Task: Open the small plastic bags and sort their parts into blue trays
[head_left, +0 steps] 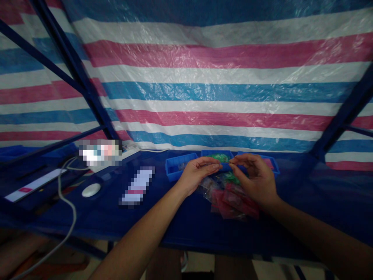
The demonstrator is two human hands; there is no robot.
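Observation:
My left hand (pixel 196 174) is closed in a pinch, its fingertips pointing right. Facing it, my right hand (pixel 258 179) pinches too, thumb against fingers. Whatever lies between the fingertips is too small and dark to name. Both hands are raised in front of three blue bins: a left bin (pixel 171 169), a middle bin with green packets (pixel 220 158) and a right bin (pixel 276 166) with something pink inside. Beneath the hands lies a loose pile of red plastic packets (pixel 230 202), with see-through packets (pixel 206 186) and a green packet (pixel 231 177) beside it.
The bins and packets rest on a blue table (pixel 186 225). To the left are a round white object (pixel 91 189), a blurred-out flat item (pixel 138 186), a white power strip (pixel 129 152) and a white cable (pixel 72 217). Blue frame posts (pixel 342 112) and a striped plastic sheet (pixel 221 93) enclose the table.

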